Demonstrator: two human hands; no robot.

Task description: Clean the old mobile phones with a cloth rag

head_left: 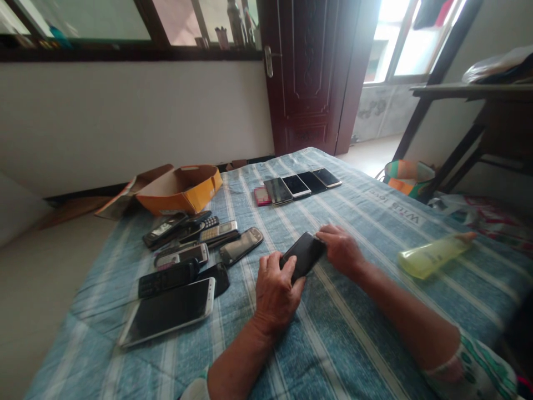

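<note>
A dark smartphone [305, 256] is held tilted just above the bed cover, or resting on it; I cannot tell which. My left hand [277, 283] grips its near left end, the thumb and fingers at its edges. The fingers of my right hand [341, 249] are closed on its far right corner and partly hide it. To the left lies a heap of older phones, with a grey touch phone [241, 246] nearest my left hand. A large white-framed tablet or phone [169, 311] lies in front of the heap.
Several smartphones [296, 186] lie in a row farther back, beside a small pink-edged item [262, 195]. An open orange cardboard box [187, 194] stands at the back left. A yellow-green bottle [433, 256] lies on the right of the blue striped cover [358, 333].
</note>
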